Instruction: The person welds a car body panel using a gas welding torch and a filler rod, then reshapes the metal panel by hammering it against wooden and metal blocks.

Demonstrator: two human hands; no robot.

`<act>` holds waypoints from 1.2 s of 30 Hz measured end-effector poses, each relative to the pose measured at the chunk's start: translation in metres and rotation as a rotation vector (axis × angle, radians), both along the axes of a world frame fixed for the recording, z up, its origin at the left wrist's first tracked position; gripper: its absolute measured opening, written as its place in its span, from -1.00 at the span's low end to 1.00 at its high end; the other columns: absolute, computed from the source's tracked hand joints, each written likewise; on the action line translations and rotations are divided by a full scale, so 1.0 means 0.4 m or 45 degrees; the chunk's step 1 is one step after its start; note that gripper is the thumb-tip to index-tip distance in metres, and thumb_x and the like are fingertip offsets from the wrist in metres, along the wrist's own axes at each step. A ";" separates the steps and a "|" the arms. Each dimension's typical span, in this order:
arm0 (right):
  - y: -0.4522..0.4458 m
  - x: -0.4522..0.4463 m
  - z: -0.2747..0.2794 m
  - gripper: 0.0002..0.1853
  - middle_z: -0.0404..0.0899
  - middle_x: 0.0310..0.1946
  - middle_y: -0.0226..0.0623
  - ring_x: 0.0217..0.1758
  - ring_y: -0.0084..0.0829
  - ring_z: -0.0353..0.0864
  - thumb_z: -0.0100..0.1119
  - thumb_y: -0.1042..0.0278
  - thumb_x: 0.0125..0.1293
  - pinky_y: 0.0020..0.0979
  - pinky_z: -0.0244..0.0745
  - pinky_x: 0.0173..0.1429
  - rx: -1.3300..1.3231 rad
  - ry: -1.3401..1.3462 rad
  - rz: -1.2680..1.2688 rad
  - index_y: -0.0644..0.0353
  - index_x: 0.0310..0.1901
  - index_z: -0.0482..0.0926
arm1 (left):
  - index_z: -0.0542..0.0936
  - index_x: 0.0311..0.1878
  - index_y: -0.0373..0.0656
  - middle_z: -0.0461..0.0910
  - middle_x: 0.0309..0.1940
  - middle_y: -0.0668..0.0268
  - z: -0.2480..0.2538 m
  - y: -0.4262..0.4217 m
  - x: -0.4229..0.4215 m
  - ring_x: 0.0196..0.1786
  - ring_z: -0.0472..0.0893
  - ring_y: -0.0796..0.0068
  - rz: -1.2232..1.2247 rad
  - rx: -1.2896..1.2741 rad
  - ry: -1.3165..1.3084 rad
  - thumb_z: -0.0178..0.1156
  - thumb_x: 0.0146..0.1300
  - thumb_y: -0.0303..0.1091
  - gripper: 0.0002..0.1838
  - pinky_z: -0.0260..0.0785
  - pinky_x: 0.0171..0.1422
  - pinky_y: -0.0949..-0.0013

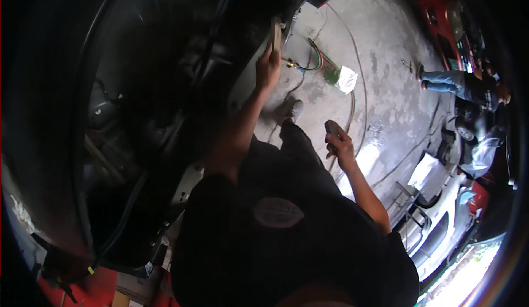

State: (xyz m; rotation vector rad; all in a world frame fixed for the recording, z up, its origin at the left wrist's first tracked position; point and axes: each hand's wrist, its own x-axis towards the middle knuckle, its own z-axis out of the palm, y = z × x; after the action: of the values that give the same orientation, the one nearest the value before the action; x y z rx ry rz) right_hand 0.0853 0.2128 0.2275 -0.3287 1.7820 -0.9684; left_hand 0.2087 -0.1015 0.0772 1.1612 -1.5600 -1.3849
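On the left, my left hand (268, 69) is closed around a flat, tan, wood-like block (276, 33), raised beside the edge of a dark vehicle body (242, 84). Whether the block touches the body I cannot tell. Lower and to the right, my right hand (341, 144) grips a small dark grey block (332, 127) out over the concrete floor. Its fingers curl round the block's lower end. Near my left hand lies a brass torch fitting (290, 63) with red and green hoses (318, 58).
A white and green bag (346, 80) rests on the concrete floor (380, 53), where a long cable (361, 67) runs. At the far right stands another person (471, 88) in jeans. A white vehicle (441, 232) and a metal frame (410, 205) are at lower right.
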 end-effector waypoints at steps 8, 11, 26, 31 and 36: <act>-0.028 -0.209 -0.049 -0.31 0.51 -0.38 -0.39 -0.50 -0.63 0.45 0.27 0.25 0.32 -0.51 0.52 -0.51 -0.081 -0.166 -0.031 0.23 0.46 0.35 | 0.31 0.49 -0.25 0.65 -0.02 -0.15 0.171 0.349 0.197 0.03 0.65 -0.17 -0.336 -0.016 -0.560 0.22 0.32 -0.34 -0.33 0.47 0.11 0.05; 0.026 -0.285 -0.106 -0.31 0.51 -0.37 -0.40 -0.47 -0.63 0.45 0.28 0.23 0.32 -0.52 0.52 -0.52 -0.269 -0.216 -0.089 0.22 0.46 0.35 | 0.22 0.52 -0.25 0.64 -0.12 -0.14 0.141 0.382 0.080 -0.05 0.63 -0.17 -0.139 -0.164 -0.539 0.29 0.26 -0.32 -0.21 0.45 0.08 0.01; 0.090 -0.589 -0.086 -0.41 0.54 -0.27 -0.36 -0.39 -0.63 0.48 0.19 0.25 0.34 -0.57 0.51 -0.49 0.122 -0.078 -0.199 0.20 0.39 0.44 | 0.51 0.07 -0.46 0.64 -0.13 -0.19 -0.071 0.207 -0.162 -0.06 0.65 -0.18 0.407 -0.150 -0.569 0.26 0.39 -0.17 -0.53 0.46 0.07 0.03; 0.101 -0.594 -0.101 -0.32 0.52 -0.36 -0.42 -0.46 -0.65 0.48 0.24 0.12 0.34 -0.57 0.47 -0.54 0.180 -0.095 -0.094 0.18 0.45 0.36 | 0.51 0.21 -0.41 0.64 0.00 -0.02 -0.181 0.361 -0.144 0.05 0.63 0.06 0.562 -0.336 -0.489 0.23 0.43 -0.23 -0.54 0.40 0.22 0.19; 0.069 -0.563 -0.072 -0.40 0.47 -0.39 -0.49 -0.52 -0.69 0.40 0.23 0.32 0.30 -0.56 0.47 -0.56 0.216 -0.141 0.020 0.16 0.40 0.44 | 0.54 0.20 -0.34 0.65 -0.04 0.10 -0.033 0.218 -0.214 0.06 0.62 0.24 0.444 0.090 -0.299 0.24 0.38 -0.38 -0.62 0.40 0.22 0.23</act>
State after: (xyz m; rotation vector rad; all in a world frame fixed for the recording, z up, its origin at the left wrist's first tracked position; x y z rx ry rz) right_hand -0.1398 0.2402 0.1987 -0.1783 1.7437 -0.8027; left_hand 0.1230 -0.0143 0.0640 1.6012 -1.3864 -1.1100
